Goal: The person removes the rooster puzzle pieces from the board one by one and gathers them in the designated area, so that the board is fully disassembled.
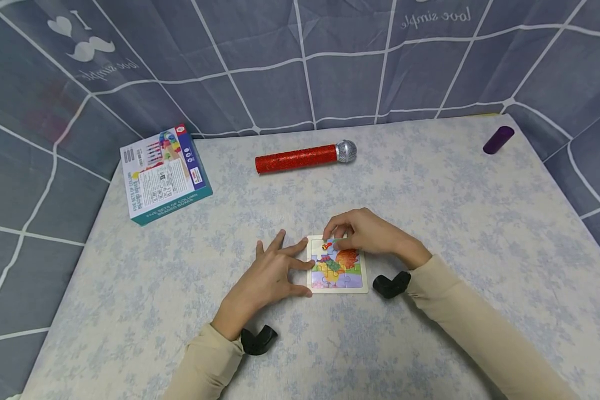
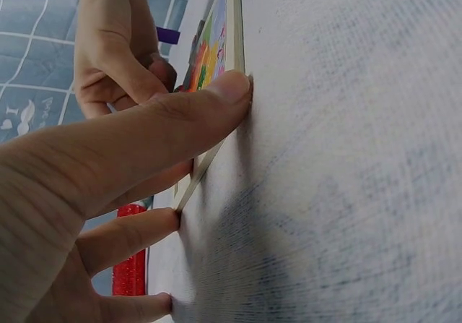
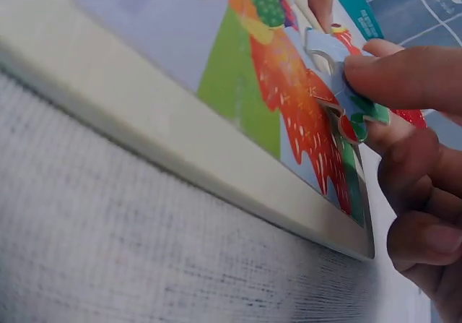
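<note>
A small jigsaw puzzle in a cream tray (image 1: 339,291) lies on the table, its colourful picture partly covered by fingers. My left hand (image 1: 267,275) is spread along the tray's left side, fingers fairly straight; in the left wrist view, the thumb (image 2: 229,87) rests on the edge. Over the upper part of the tray, my right hand (image 1: 367,230) pinches a puzzle piece (image 3: 355,106) between thumb and fingers. That piece is light blue with green and red, and stands tilted above the picture in the right wrist view. Fingers partly hide its outline.
Behind the puzzle lies a red glitter microphone (image 1: 297,159) with a silver head. A boxed bead set (image 1: 165,178) sits at the back left. At the back right lies a purple cylinder (image 1: 498,140). A tiled-pattern curtain (image 1: 340,78) hangs behind the table.
</note>
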Tool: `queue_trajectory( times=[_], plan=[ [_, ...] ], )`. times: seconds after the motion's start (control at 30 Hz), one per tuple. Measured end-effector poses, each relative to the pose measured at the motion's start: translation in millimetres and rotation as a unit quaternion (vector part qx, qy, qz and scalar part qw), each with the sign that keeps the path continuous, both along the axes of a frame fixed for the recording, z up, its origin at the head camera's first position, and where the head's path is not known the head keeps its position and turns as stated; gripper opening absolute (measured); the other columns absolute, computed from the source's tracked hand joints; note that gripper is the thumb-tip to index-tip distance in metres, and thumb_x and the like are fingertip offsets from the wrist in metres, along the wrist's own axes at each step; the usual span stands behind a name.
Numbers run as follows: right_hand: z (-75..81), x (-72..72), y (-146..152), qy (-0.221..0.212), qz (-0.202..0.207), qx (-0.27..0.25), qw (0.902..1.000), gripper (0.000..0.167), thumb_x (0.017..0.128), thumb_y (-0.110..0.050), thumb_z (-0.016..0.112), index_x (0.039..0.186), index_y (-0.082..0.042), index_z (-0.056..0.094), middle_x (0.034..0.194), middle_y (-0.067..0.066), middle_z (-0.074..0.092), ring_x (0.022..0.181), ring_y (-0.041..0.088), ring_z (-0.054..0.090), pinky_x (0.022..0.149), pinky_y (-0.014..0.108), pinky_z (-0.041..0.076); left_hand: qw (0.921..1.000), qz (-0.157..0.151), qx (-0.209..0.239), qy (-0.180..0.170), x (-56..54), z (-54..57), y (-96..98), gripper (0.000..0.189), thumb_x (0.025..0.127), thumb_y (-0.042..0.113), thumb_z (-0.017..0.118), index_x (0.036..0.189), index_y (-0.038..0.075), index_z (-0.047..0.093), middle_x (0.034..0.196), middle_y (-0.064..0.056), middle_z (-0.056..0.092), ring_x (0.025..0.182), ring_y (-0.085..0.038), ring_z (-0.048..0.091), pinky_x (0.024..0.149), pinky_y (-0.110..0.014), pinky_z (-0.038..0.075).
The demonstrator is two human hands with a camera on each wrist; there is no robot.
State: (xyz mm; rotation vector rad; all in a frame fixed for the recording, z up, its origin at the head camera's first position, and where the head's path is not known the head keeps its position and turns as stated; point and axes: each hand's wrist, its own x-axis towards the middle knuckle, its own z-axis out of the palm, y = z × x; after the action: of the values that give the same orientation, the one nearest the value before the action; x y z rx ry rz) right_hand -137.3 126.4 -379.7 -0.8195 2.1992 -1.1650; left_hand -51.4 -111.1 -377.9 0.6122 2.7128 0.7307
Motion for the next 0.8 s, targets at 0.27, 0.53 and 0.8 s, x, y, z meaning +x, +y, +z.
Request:
queue_trajectory(
  times=[0.27, 0.53, 0.8],
  plan=[
    [-3.7, -3.2, 3.9, -0.053, -0.019, -0.027, 0.9981, 0.020, 0.089, -0.003, 0.069, 0.108, -0.008, 0.071, 0.086, 0.004, 0.072, 0.070, 0.019, 0.064, 0.064, 0.027, 0.050, 1.0000, 0.002, 0.002, -0.001, -0.2, -0.5, 0.2, 0.054, 0.067, 0.032, 0.091, 0.116, 0.017, 0.075, 0.149, -0.006, 0.046, 0.146, -0.046, 0.014, 0.101, -0.080, 0.007],
    [-1.6, -2.4, 18.5, -0.081, -0.056, -0.020, 0.9950, 0.018, 0.086, -0.007, 0.071, 0.103, -0.007, 0.072, 0.083, 0.004, 0.073, 0.073, 0.017, 0.064, 0.065, 0.027, 0.046, 1.0000, 0.004, 0.008, -0.001, 0.1, -1.0, 0.6, 0.055, 0.066, 0.031, 0.092, 0.116, 0.016, 0.075, 0.149, -0.006, 0.046, 0.146, -0.046, 0.014, 0.101, -0.080, 0.007],
    [-5.9, -1.7, 49.1, -0.100, -0.093, 0.002, 0.9906, 0.019, 0.087, -0.012, 0.073, 0.105, -0.007, 0.074, 0.086, 0.005, 0.075, 0.065, 0.016, 0.059, 0.057, 0.025, 0.043, 0.9998, 0.010, 0.016, 0.000, 0.5, -1.8, 0.5, 0.056, 0.064, 0.029, 0.093, 0.115, 0.014, 0.075, 0.148, -0.007, 0.047, 0.146, -0.046, 0.014, 0.102, -0.079, 0.005]
  ],
)
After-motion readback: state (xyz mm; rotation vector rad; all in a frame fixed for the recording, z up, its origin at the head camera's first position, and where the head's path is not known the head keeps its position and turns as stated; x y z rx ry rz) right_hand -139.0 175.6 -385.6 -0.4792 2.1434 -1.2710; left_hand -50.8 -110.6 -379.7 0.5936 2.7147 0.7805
